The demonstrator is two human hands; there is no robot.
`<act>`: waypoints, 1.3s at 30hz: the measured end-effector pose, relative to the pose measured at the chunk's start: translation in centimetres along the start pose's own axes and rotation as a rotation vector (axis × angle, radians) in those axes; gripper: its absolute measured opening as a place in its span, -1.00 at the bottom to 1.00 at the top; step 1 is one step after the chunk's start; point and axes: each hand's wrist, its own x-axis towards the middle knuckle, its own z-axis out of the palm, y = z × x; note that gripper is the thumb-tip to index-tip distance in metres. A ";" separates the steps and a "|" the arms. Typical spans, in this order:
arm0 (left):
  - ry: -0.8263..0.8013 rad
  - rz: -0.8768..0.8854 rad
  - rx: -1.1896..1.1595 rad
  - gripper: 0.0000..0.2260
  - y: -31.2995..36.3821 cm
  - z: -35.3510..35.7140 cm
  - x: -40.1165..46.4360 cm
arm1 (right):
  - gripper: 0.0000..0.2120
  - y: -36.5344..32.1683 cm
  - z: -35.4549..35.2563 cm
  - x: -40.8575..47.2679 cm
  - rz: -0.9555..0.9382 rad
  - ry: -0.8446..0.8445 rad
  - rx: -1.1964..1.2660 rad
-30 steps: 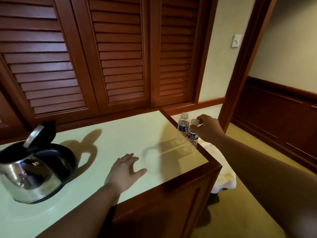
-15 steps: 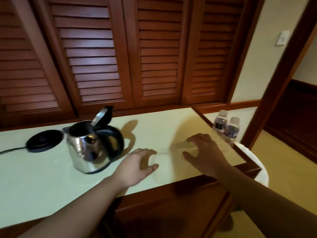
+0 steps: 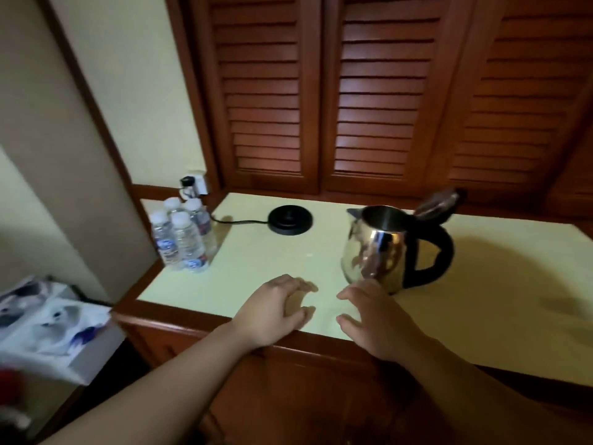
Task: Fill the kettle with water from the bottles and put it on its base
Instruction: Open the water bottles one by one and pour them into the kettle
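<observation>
A steel kettle [image 3: 378,248] with a black handle stands on the pale countertop [image 3: 256,258], its lid tipped open at the back. Its round black base [image 3: 290,219] lies behind and to the left, cord running left. Several small water bottles [image 3: 184,236] with white caps stand bunched at the counter's left edge. My left hand [image 3: 272,311] rests near the front edge, fingers loosely bent, holding nothing. My right hand [image 3: 373,317] hovers just in front of the kettle with fingers spread, holding nothing.
Wooden louvred doors [image 3: 369,91] close off the back. A wall socket with a plug [image 3: 194,184] sits behind the bottles. A white printed bag or box [image 3: 48,322] lies lower left, beside the cabinet. The counter stretches on to the right of the kettle.
The view has swung left, bringing a bunch of bottles and the left wall into sight. My right hand has left the two bottles at the right end and now sits by the kettle.
</observation>
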 end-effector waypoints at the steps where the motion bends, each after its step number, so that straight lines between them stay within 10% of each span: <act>1: 0.016 -0.020 0.015 -0.51 -1.3 -1.0 -0.7 | -0.54 -1.3 0.9 1.2 -0.020 -0.022 -0.009; 13: 0.334 -0.320 0.053 -0.73 -13.3 -7.4 -5.2 | -0.49 -6.8 7.4 7.6 0.035 -0.044 0.000; 19: 0.595 -0.543 -0.083 -0.51 -15.3 -9.0 -3.1 | -0.48 -6.6 7.5 7.6 0.055 -0.029 0.051; 39: 0.479 -0.385 -0.366 -0.43 -11.7 -3.8 4.2 | -0.56 -4.9 5.2 6.9 0.095 -0.013 0.150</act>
